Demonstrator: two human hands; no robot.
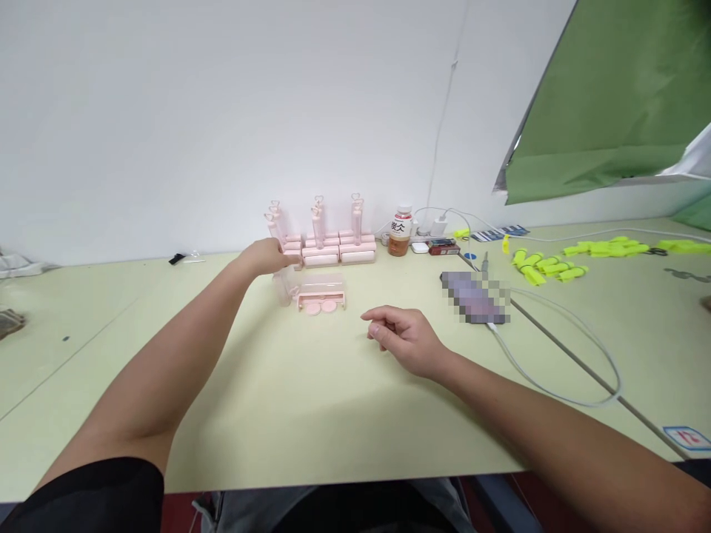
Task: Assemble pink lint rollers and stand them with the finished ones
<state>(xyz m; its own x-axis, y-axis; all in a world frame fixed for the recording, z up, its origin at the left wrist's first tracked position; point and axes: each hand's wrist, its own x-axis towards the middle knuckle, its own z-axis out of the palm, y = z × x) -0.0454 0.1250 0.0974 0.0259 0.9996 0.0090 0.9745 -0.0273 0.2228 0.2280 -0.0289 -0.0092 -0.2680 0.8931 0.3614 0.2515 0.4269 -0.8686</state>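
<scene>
Left hand (268,257) is stretched out to the back of the table (167,355), fingers closed on what looks like a pink tube (274,222) at the left end of the pink rack set (327,248), though the hand hides the contact. That tube stands long-axis up, heart tip skyward, leaning slightly left. Right hand (404,340) hovers loosely curled, holding nothing, just right of the clear pink case (321,292).
</scene>
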